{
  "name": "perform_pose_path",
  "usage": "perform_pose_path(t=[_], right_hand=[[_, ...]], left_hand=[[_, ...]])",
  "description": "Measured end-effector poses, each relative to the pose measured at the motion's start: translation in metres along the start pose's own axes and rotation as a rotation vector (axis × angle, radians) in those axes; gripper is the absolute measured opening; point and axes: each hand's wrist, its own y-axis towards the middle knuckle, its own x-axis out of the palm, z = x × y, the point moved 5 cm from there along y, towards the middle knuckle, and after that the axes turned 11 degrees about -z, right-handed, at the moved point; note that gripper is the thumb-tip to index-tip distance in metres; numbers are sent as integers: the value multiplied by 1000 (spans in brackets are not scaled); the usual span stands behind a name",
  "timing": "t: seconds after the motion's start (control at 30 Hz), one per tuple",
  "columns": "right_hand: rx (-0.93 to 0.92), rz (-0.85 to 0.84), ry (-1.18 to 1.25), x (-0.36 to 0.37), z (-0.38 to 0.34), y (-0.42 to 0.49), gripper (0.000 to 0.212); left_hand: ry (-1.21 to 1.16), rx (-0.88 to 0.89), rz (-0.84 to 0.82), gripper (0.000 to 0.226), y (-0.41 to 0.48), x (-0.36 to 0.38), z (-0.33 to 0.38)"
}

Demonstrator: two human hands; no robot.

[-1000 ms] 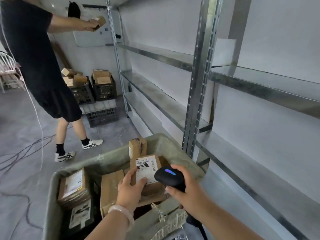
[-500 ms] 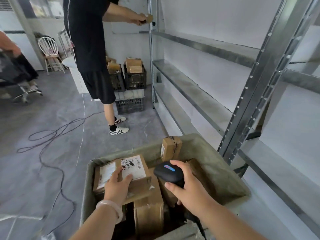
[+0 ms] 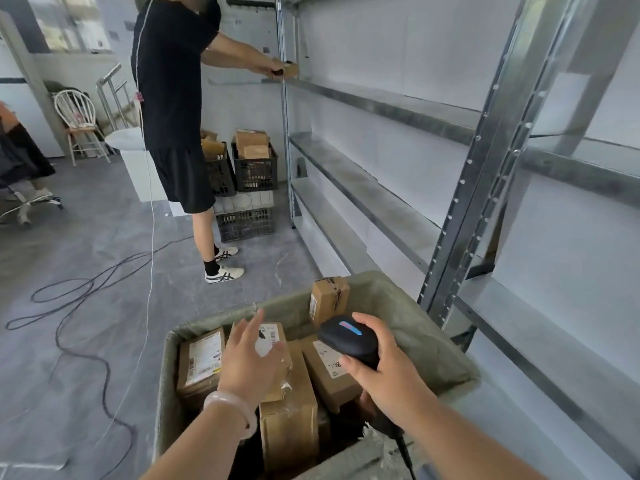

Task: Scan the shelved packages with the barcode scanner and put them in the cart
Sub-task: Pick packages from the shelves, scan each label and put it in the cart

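Hovering above the cardboard packages piled in the fabric-lined cart: left hand, fingers spread and relaxed, which held nothing. Right hand was wrapped round the black barcode scanner, blue light lit, over the cart's right side. Metal shelving stood alongside. A second person held a small box at its far end.

A person in black is seen at eleven o'clock, beside stacked crates. Cables are strewn at nine.
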Motion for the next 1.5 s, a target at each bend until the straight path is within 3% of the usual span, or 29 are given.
perform_pose_path(t=[0.4,0.77,0.93,1.2,1.5], right_hand=[[65,429,38,-110,34,-167,59],[162,968,28,-195,61,-439,58],[197,1113,-41,-209,60,-554,61],[256,1281,-33,-207,73,-686,59],[361,1337,19,-209,106,-722,57]], left_hand=[[172,432,-353,69,-82,149,155],[205,830,-656,67,-283,315,285],[184,966,-751,66,-394,368,326],[183,1048,-912,67,-520,426,340],[241,1003,-946,65,-527,466,329]])
